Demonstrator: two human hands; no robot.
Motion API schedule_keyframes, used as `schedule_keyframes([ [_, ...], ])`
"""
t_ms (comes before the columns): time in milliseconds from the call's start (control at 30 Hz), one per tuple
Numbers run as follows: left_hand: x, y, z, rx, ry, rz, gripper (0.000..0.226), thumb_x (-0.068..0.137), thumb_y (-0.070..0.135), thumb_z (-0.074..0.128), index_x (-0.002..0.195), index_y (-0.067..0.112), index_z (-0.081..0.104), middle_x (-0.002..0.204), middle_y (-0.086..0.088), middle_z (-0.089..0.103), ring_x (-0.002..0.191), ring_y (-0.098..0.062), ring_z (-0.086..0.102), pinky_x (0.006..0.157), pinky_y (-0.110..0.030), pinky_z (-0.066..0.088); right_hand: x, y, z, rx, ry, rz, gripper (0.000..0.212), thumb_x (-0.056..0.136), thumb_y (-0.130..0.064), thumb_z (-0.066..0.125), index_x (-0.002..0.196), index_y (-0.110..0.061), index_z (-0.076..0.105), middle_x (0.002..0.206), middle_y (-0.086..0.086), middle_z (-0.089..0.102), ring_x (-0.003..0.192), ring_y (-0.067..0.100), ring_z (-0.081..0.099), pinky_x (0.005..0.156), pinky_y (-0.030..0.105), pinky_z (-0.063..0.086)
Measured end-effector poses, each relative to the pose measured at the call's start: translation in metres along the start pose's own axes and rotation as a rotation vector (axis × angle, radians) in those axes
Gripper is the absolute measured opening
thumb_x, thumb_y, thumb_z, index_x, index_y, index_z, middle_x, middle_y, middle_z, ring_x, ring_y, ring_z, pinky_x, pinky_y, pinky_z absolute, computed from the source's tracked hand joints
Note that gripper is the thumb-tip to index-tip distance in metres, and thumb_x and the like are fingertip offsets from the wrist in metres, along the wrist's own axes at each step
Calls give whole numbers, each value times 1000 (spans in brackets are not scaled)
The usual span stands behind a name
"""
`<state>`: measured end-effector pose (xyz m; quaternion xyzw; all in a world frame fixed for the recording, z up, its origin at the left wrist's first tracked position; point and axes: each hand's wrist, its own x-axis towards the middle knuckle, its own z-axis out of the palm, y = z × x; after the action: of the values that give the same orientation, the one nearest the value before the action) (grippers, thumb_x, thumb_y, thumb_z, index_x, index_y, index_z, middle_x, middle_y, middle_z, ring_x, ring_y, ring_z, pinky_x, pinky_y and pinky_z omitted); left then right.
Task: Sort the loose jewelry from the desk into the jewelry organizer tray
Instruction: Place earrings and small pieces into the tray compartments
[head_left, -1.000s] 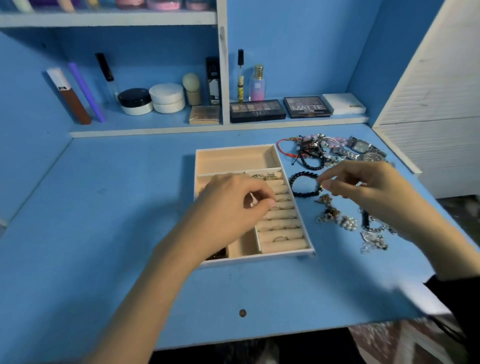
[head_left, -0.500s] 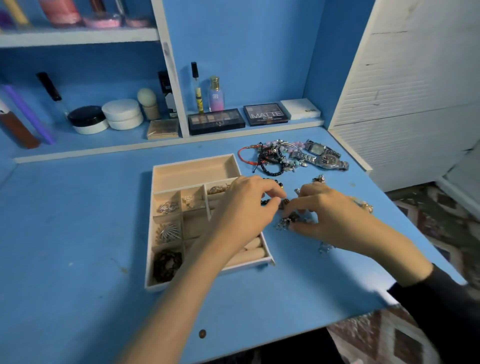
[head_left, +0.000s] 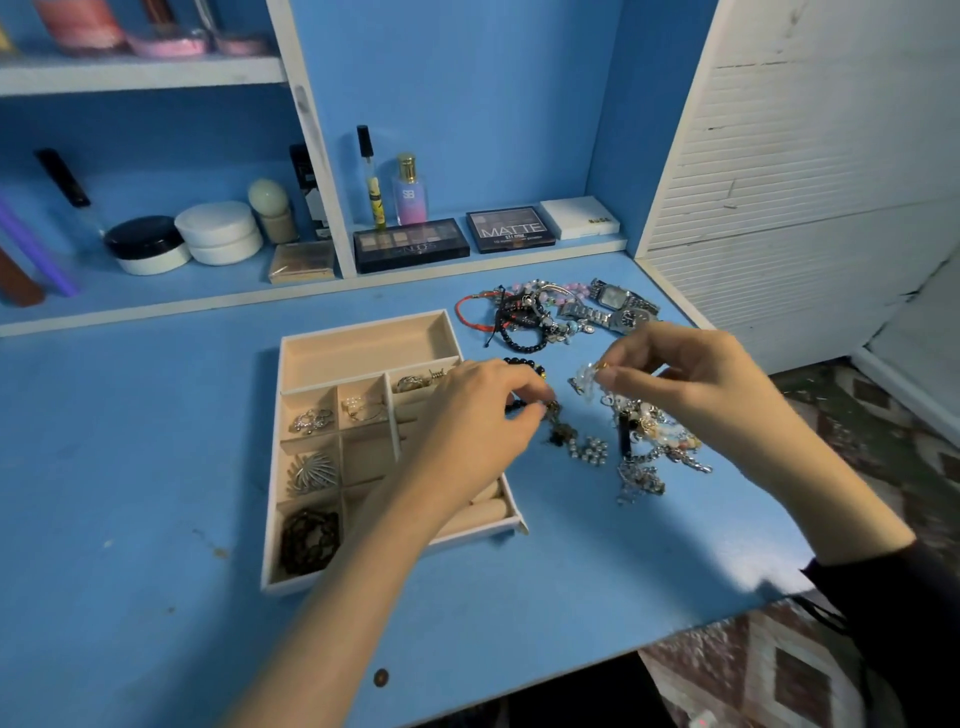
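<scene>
**A:** Head view. Which step?

**B:** Pick phase. The left hand (head_left: 483, 410) reaches across the jewelry organizer tray (head_left: 274, 467). Its grip is narrow, pinching a dark charm piece (head_left: 553, 410) just right of the tray. The right hand (head_left: 691, 384) is raised over the desk (head_left: 130, 467), grip closed on a small pale item (head_left: 584, 382).

**A:** Rest of the loose jewelry?

**B:** Two heaps on the desk, right of the tray. Chains and pearls (head_left: 644, 447) lie below the right hand, with bracelets (head_left: 524, 317) and two watches (head_left: 618, 306) further back. A black bead bracelet (head_left: 524, 362) sits between the heaps. The tray's left cells hold a few pieces already.

**A:** Next?

**B:** My guess: work each piece free of the tangle, then carry it to a free cell. Chains may drag along.

**A:** Blind spots?

**B:** The left forearm covers most of the ring rolls. The pale item is too blurred to identify. I can't tell whether the dark piece is off the desk.
</scene>
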<state>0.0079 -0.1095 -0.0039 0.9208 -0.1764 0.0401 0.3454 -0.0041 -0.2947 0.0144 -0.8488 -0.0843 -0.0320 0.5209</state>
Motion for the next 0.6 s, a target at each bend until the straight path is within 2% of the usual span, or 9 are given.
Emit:
schedule_keyframes([
  [67, 1, 3, 5, 7, -41, 33, 13, 85, 22, 62, 94, 27, 71, 88, 14, 63, 87, -4, 50, 72, -13, 38, 1, 0, -4, 53, 85, 1, 9, 79, -20, 71, 77, -13, 66, 70, 10, 57, 61, 12, 47, 54, 21, 35],
  [167, 3, 8, 13, 92, -168, 134, 13, 84, 29, 64, 96, 26, 69, 90, 10, 61, 91, -7, 42, 70, -15, 30, 2, 1, -7, 70, 161, 3, 8, 79, -20, 71, 74, -17, 65, 70, 10, 58, 64, 13, 48, 54, 21, 36],
  [267, 4, 12, 21, 225, -245, 203, 18, 85, 33, 63, 101, 27, 67, 90, 7, 52, 99, -13, 39, 80, -25, 37, 1, 3, -8, 55, 181, 9, 8, 80, -18, 70, 74, -16, 65, 76, 19, 61, 65, 13, 49, 55, 22, 37],
  [400, 7, 15, 24, 341, -241, 249, 22, 85, 37, 61, 102, 24, 67, 97, 4, 51, 104, -15, 36, 76, -26, 33, 1, 8, -7, 64, 186, 36, 7, 80, -17, 70, 75, -14, 65, 68, 9, 57, 61, 8, 47, 51, 14, 35],
  [467, 8, 15, 24, 359, -236, 275, 18, 87, 34, 60, 99, 22, 67, 93, 4, 49, 103, -16, 37, 75, -26, 32, 1, 9, -6, 62, 182, 45, 7, 80, -17, 71, 76, -14, 65, 66, 4, 56, 59, 7, 47, 52, 16, 35],
  [600, 8, 11, 27, 387, -239, 316, 19, 92, 26, 52, 102, 16, 64, 99, -1, 52, 104, -18, 37, 81, -32, 40, 0, 11, -5, 66, 185, 54, 7, 80, -17, 70, 76, -14, 65, 66, 6, 56, 61, 9, 47, 55, 21, 36],
])
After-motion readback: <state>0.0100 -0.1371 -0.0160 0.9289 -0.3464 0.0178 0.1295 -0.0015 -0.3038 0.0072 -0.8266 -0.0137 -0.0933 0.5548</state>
